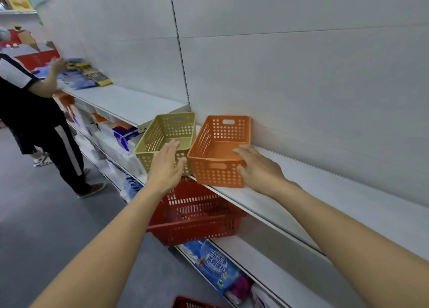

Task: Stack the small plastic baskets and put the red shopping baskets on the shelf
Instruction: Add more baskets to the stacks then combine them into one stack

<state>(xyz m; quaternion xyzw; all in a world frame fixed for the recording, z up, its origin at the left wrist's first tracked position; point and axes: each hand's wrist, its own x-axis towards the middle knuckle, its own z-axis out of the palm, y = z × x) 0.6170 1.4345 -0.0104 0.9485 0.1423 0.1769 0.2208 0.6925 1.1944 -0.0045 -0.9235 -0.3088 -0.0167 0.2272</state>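
Two small perforated plastic baskets stand side by side on the white shelf (pixel 348 198), both empty. The yellow basket (pixel 169 131) is on the left and the orange basket (pixel 218 150) touches it on the right. My left hand (pixel 166 168) lies flat and open over the yellow basket's near end. My right hand (pixel 257 168) grips the orange basket's near right corner, fingers over the rim and thumb on the front wall. One red shopping basket (pixel 197 219) juts out from the shelf below. Another red basket (pixel 192 304) shows at the bottom edge.
Another person (pixel 34 113) stands to the left, reaching at flat packs (pixel 90 75) on the same shelf level. Tissue and paper packs (pixel 216 266) fill the lower shelves. The white back panel (pixel 301 75) rises behind the baskets. Grey floor (pixel 46 215) lies on the left.
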